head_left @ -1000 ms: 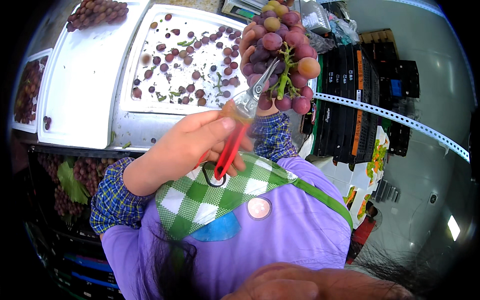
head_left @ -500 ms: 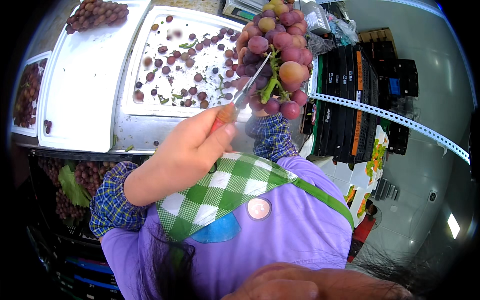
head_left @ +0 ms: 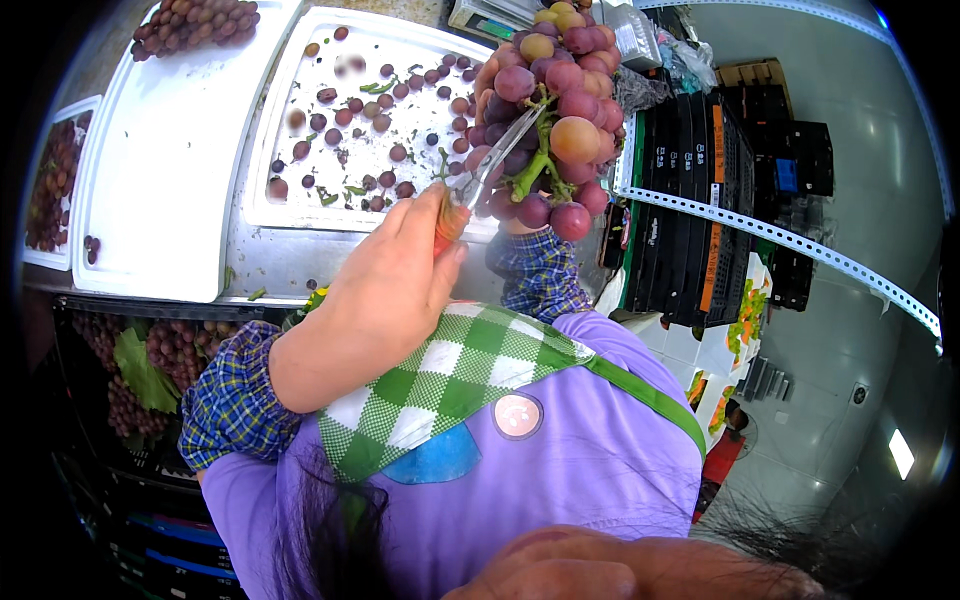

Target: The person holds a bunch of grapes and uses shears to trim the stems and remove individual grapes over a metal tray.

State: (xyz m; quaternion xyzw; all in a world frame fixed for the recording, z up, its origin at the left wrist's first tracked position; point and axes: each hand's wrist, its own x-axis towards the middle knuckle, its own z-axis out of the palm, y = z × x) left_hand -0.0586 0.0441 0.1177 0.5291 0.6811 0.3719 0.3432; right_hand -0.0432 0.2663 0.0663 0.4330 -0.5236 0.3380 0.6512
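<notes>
My left hand (head_left: 385, 290) is closed round the handle of small scissors (head_left: 497, 155) with slim metal blades; an orange-red part of the handle shows between the fingers. The blade tips lie against the green stem (head_left: 532, 175) of a bunch of grapes (head_left: 575, 90). My right hand (head_left: 487, 82) holds that bunch up from behind, most of its fingers hidden by the fruit. The grapes are round, mostly pink-purple, with a few yellowish ones near the top. Under the bunch, a white tray (head_left: 262, 205) holds many loose grapes and green stem bits.
Left of that tray, a long white tray (head_left: 150, 190) bears a bunch of dark grapes (head_left: 195, 28). A smaller tray (head_left: 48, 258) of grapes stands at far left. Below the table edge, a dark crate holds grapes (head_left: 180, 345) and a leaf. Black crates (head_left: 690, 210) stand stacked at right behind a perforated metal bar (head_left: 780, 228).
My left hand has turned slightly and shifted, so the scissors' handle is more covered and the blades lie lower on the stem. The bunch has moved a little left.
</notes>
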